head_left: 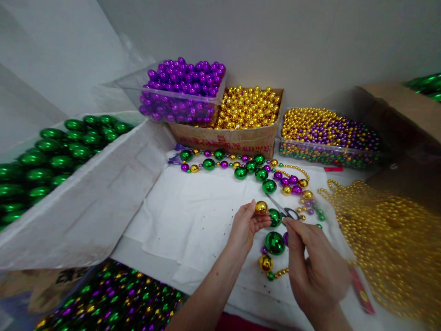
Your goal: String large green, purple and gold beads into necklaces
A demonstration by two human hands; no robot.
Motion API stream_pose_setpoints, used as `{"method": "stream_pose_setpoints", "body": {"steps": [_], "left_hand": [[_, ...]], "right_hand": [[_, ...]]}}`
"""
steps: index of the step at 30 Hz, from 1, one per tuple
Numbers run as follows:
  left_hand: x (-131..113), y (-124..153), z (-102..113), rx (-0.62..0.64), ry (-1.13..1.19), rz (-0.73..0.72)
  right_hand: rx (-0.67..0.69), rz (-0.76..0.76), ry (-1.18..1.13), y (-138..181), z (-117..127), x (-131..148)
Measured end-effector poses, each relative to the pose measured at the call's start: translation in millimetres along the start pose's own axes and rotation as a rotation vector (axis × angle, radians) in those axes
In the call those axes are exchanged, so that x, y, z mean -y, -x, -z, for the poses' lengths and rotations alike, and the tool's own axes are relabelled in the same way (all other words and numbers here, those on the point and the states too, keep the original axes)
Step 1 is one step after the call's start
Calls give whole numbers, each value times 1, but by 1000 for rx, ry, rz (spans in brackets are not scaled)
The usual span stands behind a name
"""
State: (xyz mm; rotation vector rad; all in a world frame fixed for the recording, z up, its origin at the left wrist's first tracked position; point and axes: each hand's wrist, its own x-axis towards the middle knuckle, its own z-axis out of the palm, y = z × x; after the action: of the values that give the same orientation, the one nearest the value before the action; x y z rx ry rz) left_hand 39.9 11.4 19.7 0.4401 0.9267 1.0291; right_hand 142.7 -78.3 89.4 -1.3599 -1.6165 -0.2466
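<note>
My left hand [246,224] pinches a shiny gold bead [261,208] between thumb and fingers, above the white cloth. Close to its right, my right hand [312,262] is closed, thumb against forefinger; whatever is in that pinch is too small to make out. Scissors [290,213] with dark handles lie just beyond the right fingertips. A large green bead [274,218] shows between the two hands, and another green bead [274,242] is below it. A bead necklace [224,164] in green, gold and purple stretches across the cloth behind my hands.
Along the back stand a clear tub of purple beads [182,82], a cardboard box [223,139] of gold beads and a clear bin [327,154] of mixed beads. Green beads fill a white box [103,207] at left. Gold bead strands [389,248] heap at right, near a red-handled tool [362,292].
</note>
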Motion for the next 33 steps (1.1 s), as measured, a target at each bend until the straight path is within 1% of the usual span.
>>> {"method": "stream_pose_setpoints", "body": {"steps": [8,18,21,23,25,27,29,30,33], "left_hand": [[-7,5,4,-22,17,-18],[-5,3,8,-11,29,-26],[-7,2,7,14,86,15],[-10,4,5,14,152,77],[-14,9,1,30,182,114],[-18,17,-6,103,128,94],[-21,26,-16,197,26,36],[-22,29,-21,237,-25,3],[-21,36,-37,307,-155,-84]], "right_hand": [[-2,21,3,-3,-12,0],[19,22,-21,1,-19,-1],[41,3,-76,7,-28,-4],[61,-40,-122,12,-34,-8],[76,-120,-189,18,-36,-10],[77,-235,-261,24,-32,-13],[90,-358,-319,30,-20,-17],[124,-419,-342,33,-12,-19],[287,-545,-356,37,14,-32]]}}
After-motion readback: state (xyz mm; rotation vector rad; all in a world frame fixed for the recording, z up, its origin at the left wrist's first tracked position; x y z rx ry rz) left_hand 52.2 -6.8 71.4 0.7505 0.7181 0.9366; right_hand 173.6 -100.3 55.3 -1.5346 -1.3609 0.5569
